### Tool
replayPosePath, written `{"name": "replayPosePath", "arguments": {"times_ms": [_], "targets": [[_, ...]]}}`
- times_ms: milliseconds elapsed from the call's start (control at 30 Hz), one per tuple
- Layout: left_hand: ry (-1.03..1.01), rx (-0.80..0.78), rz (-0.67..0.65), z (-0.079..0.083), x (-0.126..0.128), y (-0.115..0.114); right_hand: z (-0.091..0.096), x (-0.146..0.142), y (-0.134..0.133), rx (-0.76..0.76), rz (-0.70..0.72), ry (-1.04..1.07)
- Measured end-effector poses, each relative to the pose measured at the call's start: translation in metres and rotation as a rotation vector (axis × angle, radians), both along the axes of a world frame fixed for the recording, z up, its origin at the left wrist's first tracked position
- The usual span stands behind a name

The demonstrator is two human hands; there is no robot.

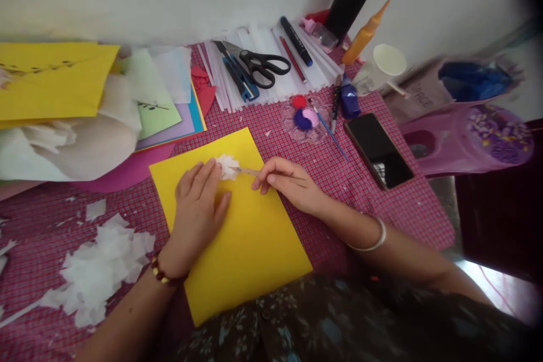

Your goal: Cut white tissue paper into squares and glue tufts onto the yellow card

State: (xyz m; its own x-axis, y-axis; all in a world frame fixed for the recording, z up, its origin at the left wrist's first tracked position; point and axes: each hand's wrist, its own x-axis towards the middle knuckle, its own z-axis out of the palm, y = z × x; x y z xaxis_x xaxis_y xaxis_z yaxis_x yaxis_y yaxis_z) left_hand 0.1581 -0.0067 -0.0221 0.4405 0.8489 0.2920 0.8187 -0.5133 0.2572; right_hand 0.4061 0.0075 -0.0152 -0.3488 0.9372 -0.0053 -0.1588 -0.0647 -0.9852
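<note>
A sheet of yellow card [237,237] lies tilted on the table in front of me. Near its top edge sits a small ruffled white paper flower [228,167]. My left hand [197,203] rests on the card with its fingers stretched out, fingertips at the flower's left side. Between the thumb and fingers of my right hand [292,184] is a slim paintbrush [250,172] with a pale handle. Its tip points left and meets the flower's right edge; whether it carries paint I cannot tell.
Behind are scissors [265,65], a cutter [240,76] and a marker [296,41] on white strips. A paint palette [306,116], phone [379,150] and paper cup [388,62] stand right. Left lie white paper scraps [106,260] and stacked coloured sheets [161,119].
</note>
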Motion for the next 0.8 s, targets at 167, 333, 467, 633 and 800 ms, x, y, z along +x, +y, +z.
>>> {"name": "replayPosePath", "arguments": {"times_ms": [167,333,467,633,800], "targets": [[0.042,-0.047,0.027,0.0,-0.001,-0.004,0.005,0.0,-0.002,0.029,0.03,-0.106],[0.037,-0.059,0.068,0.003,-0.001,-0.005,0.008,0.001,-0.004,0.061,0.039,-0.195],[0.004,-0.031,0.07,0.008,-0.002,-0.005,0.006,0.002,-0.005,0.039,0.02,-0.181],[-0.043,-0.015,0.096,0.007,-0.003,-0.004,0.004,0.004,-0.008,-0.015,0.0,-0.086],[-0.054,-0.056,0.121,0.004,0.0,-0.003,0.014,0.007,-0.011,-0.037,-0.082,0.033]]}}
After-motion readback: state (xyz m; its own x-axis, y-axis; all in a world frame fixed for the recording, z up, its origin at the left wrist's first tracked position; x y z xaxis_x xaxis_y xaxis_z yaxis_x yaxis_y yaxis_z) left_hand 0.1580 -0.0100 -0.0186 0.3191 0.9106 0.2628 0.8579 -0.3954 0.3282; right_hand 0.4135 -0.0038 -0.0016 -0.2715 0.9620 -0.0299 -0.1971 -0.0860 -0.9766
